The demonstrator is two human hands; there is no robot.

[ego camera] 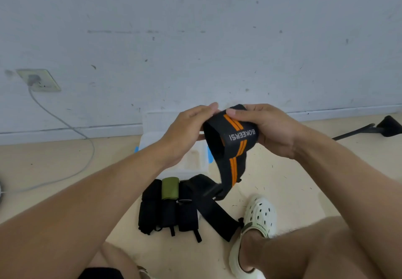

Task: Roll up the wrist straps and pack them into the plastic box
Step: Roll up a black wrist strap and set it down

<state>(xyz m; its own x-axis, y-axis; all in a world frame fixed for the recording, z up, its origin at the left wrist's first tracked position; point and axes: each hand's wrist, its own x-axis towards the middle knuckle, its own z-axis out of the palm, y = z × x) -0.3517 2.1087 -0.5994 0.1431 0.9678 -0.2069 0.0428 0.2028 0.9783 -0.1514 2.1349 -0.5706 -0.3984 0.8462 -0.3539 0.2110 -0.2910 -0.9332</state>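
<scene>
A black wrist strap with two orange stripes and white lettering (233,141) is held up in front of me. My left hand (187,133) grips its left side and my right hand (269,128) grips its right side, with the top curled into a loop. The strap's tail hangs down to the floor. Behind and below my hands sits the clear plastic box (195,159), open, with blue latches; part of it is hidden by my left hand. On the floor in front of the box lie several black straps (167,211) and one green rolled strap (170,188).
A long black strap (215,211) runs diagonally toward my right foot in a pale clog (256,220). A grey cable (65,126) leads from a wall socket (38,80) at the left. A black stand leg (369,128) lies at the far right by the wall.
</scene>
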